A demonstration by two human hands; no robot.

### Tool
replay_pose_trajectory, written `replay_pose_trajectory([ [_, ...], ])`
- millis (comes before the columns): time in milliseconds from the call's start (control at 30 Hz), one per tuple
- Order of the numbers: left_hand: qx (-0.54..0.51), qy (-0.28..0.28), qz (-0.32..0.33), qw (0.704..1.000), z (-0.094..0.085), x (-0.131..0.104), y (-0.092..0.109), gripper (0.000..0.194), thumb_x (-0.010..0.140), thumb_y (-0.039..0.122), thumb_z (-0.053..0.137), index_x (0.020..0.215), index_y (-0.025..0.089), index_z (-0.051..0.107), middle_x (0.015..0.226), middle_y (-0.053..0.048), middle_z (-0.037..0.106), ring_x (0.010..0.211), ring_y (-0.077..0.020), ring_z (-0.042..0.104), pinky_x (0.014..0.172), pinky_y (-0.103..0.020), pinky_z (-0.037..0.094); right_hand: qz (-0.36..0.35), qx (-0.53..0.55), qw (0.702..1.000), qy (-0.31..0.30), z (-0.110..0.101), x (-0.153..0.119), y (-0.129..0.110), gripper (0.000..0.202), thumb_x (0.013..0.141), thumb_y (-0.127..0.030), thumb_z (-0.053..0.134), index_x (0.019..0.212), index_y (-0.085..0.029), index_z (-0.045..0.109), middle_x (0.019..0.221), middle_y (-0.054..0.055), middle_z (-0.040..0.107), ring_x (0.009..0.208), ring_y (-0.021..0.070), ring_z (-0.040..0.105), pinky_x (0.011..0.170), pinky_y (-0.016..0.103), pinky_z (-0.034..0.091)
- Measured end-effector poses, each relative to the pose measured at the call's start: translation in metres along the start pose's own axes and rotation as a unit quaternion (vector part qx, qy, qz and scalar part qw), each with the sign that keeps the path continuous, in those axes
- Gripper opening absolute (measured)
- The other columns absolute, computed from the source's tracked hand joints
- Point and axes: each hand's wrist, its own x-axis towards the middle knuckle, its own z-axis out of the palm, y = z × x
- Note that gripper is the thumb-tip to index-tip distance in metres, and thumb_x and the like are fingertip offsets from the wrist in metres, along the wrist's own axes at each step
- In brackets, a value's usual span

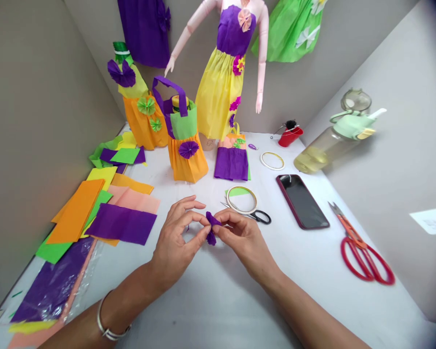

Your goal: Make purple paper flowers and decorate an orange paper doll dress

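Between my two hands is a small gathered piece of purple fabric (211, 228), pinched in the middle of the view just above the white table. My left hand (181, 231) grips its left side with thumb and index finger, the other fingers raised and spread. On its right side my right hand (241, 236) pinches it between thumb and fingertips. Just behind the right hand lie small black-handled scissors (262, 216) and a roll of white tape (255, 199), partly over a green scrap (238, 192).
Stacked coloured fabric pieces (121, 223) lie left. Behind stand an orange fabric bag (189, 162), a dressed bottle (145, 116) and a mannequin in a yellow skirt (218, 97). Rightward are a phone (303, 201), red-handled scissors (363, 254), a water bottle (327, 145) and a red cup (289, 137).
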Motion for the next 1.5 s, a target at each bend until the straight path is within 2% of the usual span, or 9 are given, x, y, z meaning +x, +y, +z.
replay_pose_trajectory([
  [900,-0.026,-0.025,-0.035,0.999,-0.0026,0.0001,0.0021,0.008,0.087,0.02,0.06,0.081,0.024,0.063,0.118,-0.005,0.061,0.129,-0.0243,0.045,0.11,-0.042,0.035,0.0,-0.012,1.0,0.001,-0.0011,0.0,-0.0003,0.014,0.079,-0.03,0.07,0.077,-0.017,0.065,0.082,0.0,0.055,0.073,0.014,0.05,0.068,0.028,0.039],
  [1000,-0.071,-0.029,-0.081,0.994,-0.0028,0.0002,0.0011,0.003,0.088,0.024,0.061,0.09,0.025,0.06,0.121,-0.004,0.061,0.128,-0.0232,0.047,0.11,-0.041,0.035,0.007,-0.004,1.0,-0.006,-0.0013,-0.001,-0.0015,0.014,0.08,-0.03,0.069,0.078,-0.017,0.066,0.081,0.0,0.056,0.072,0.0139,0.052,0.067,0.028,0.04],
  [1100,-0.158,-0.05,-0.15,0.975,-0.0035,0.0014,-0.0005,0.022,0.089,0.032,0.062,0.108,0.026,0.054,0.122,-0.004,0.06,0.124,-0.0222,0.05,0.106,-0.039,0.038,0.014,0.008,1.0,-0.018,-0.002,-0.0016,-0.0021,0.015,0.082,-0.031,0.068,0.081,-0.016,0.066,0.08,0.0,0.058,0.072,0.0141,0.054,0.068,0.029,0.043],
  [1167,-0.201,-0.071,-0.181,0.96,-0.0043,0.0024,-0.001,0.03,0.088,0.034,0.063,0.114,0.026,0.051,0.115,-0.004,0.061,0.117,-0.0213,0.054,0.1,-0.035,0.042,0.014,0.013,1.0,-0.022,-0.0025,-0.0016,-0.0017,0.016,0.082,-0.032,0.069,0.082,-0.016,0.066,0.08,0.001,0.059,0.072,0.0143,0.056,0.07,0.029,0.044],
  [1300,-0.245,-0.097,-0.213,0.941,-0.0059,0.0033,0.001,0.03,0.087,0.032,0.065,0.113,0.025,0.051,0.096,0.0,0.06,0.095,-0.0168,0.06,0.083,-0.028,0.047,0.009,0.009,1.0,-0.023,-0.0034,-0.0008,0.0004,0.016,0.082,-0.032,0.069,0.082,-0.016,0.066,0.079,0.001,0.061,0.073,0.0146,0.056,0.071,0.029,0.045],
  [1500,-0.27,-0.088,-0.223,0.933,-0.0055,0.004,0.002,0.028,0.087,0.031,0.065,0.111,0.023,0.052,0.094,0.0,0.058,0.092,-0.0155,0.059,0.079,-0.026,0.046,0.013,0.006,0.999,-0.031,-0.0024,0.0,0.0003,0.014,0.08,-0.03,0.07,0.082,-0.016,0.067,0.079,0.001,0.062,0.072,0.0139,0.055,0.069,0.028,0.043],
])
